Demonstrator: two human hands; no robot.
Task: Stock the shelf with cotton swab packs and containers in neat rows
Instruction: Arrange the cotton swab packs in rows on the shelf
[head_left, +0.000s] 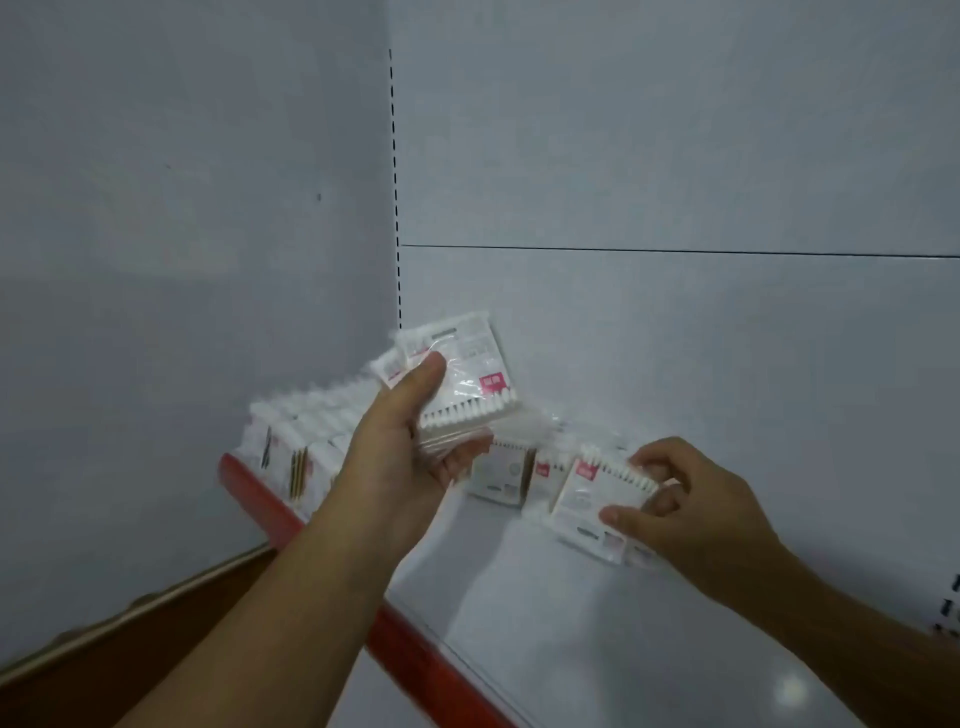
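Observation:
My left hand (410, 441) grips a stack of clear cotton swab packs (462, 374) with pink labels, held above the white shelf (519, 597). My right hand (691, 509) pinches a single cotton swab pack (592, 493) between thumb and fingers, tilted, low over the shelf near the back panel. A row of upright swab packs (306, 436) stands along the shelf's left end. More packs (506, 473) stand at the back between my hands, partly hidden by the held stack.
The shelf has a red front edge strip (415, 660). A grey wall (182, 234) closes the left side and a white back panel (675, 338) with a slotted upright (396, 208) stands behind. A brown ledge (130, 623) lies lower left.

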